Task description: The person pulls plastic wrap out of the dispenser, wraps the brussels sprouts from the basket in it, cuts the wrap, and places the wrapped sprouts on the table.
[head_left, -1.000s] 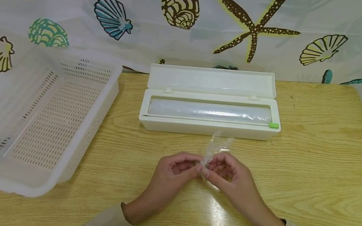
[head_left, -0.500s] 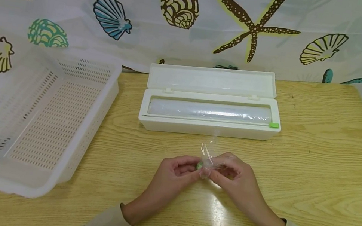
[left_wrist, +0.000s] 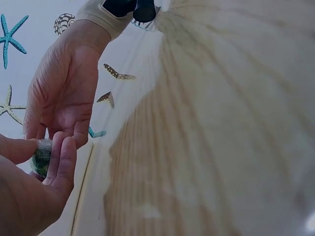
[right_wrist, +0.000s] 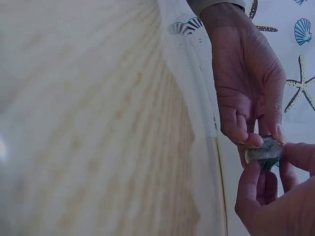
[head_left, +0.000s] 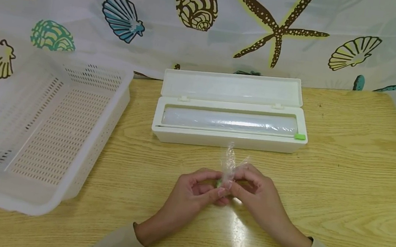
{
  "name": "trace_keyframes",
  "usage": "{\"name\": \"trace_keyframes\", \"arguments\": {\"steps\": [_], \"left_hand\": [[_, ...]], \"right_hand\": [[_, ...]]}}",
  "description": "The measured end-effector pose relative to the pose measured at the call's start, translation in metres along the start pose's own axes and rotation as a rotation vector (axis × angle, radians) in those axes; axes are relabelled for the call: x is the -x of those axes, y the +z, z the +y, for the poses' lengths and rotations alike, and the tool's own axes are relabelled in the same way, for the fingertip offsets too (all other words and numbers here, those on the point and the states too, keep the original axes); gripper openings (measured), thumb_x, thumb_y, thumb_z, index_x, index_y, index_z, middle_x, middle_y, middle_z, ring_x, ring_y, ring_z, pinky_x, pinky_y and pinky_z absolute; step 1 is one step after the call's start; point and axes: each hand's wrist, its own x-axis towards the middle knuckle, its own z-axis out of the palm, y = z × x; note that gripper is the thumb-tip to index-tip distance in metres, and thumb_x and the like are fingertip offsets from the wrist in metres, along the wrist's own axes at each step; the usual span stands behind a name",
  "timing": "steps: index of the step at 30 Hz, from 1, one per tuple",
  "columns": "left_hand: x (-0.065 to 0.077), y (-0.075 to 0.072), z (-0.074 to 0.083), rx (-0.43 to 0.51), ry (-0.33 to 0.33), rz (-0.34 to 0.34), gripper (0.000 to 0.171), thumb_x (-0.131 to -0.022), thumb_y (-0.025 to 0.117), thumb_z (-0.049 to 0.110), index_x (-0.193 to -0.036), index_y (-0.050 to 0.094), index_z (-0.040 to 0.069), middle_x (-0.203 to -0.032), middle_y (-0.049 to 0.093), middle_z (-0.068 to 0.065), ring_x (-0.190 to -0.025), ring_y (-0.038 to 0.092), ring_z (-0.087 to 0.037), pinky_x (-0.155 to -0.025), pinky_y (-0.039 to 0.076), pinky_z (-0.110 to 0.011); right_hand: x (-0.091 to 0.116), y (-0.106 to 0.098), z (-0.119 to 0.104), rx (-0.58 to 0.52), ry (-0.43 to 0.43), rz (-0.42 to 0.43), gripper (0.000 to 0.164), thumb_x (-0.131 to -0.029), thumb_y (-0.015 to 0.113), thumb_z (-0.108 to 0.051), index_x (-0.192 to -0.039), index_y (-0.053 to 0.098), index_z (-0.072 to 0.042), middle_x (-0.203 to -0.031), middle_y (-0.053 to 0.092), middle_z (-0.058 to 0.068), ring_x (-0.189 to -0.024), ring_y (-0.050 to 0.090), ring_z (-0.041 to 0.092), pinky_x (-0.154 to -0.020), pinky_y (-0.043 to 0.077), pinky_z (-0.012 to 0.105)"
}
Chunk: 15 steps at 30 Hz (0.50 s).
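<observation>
Between my hands is a small green thing wrapped in clear plastic film (head_left: 229, 160); its exact kind does not show. The film's loose ends stick up above the fingertips in the head view. My left hand (head_left: 187, 194) holds the wrapped bundle (left_wrist: 42, 158) between thumb and fingers. Opposite it, my right hand (head_left: 264, 199) pinches the gathered film with thumb and forefinger. In the right wrist view the bundle (right_wrist: 268, 153) looks rounded, dark green under the shiny film, with fingers of both hands around it.
Behind the hands stands a long white plastic wrap dispenser (head_left: 228, 141), lid up, a film roll (head_left: 228, 121) inside and a green slider (head_left: 299, 136) at its right end. A white perforated basket (head_left: 99, 152) stands at the left. A shell-print cloth (head_left: 230, 41) hangs behind the wooden table (head_left: 347, 179).
The film's loose ends have shifted and now stand bunched more upright. The left fingers have changed their hold slightly, and some green shows through. Both hands stay in about the same place.
</observation>
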Motion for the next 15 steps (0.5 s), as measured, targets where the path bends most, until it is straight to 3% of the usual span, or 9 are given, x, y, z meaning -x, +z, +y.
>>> {"name": "trace_keyframes", "arguments": {"steps": [4, 11, 15], "left_hand": [[0.0007, 0.0000, -0.0003, -0.002, 0.028, 0.025, 0.040, -0.099, 0.073, -0.013, -0.138, 0.065, -0.012, -0.133, 0.061, -0.023, -0.100, 0.076, -0.027, -0.094, 0.063, -0.046], [0.0012, 0.0001, -0.0001, 0.008, 0.007, 0.061, 0.041, -0.096, 0.076, -0.014, -0.136, 0.067, -0.012, -0.121, 0.072, -0.022, -0.097, 0.076, -0.020, -0.090, 0.065, -0.038], [0.0021, 0.0012, -0.0009, 0.022, 0.004, 0.071, 0.040, -0.097, 0.076, -0.012, -0.136, 0.068, -0.012, -0.113, 0.075, -0.022, -0.096, 0.076, -0.019, -0.089, 0.065, -0.035]], "right_hand": [[-0.0010, 0.0013, -0.0009, -0.006, 0.017, 0.001, 0.004, -0.102, 0.078, -0.006, -0.104, 0.076, -0.003, -0.114, 0.067, 0.012, -0.118, 0.064, 0.033, -0.104, 0.059, 0.041], [-0.0007, 0.0025, -0.0003, -0.001, 0.017, 0.000, 0.006, -0.104, 0.076, -0.007, -0.101, 0.076, -0.002, -0.116, 0.066, 0.012, -0.118, 0.062, 0.031, -0.104, 0.057, 0.040], [-0.0001, 0.0035, 0.0001, -0.010, 0.006, 0.003, 0.006, -0.105, 0.074, -0.005, -0.100, 0.074, 0.000, -0.116, 0.066, 0.013, -0.117, 0.062, 0.031, -0.098, 0.058, 0.035]]}}
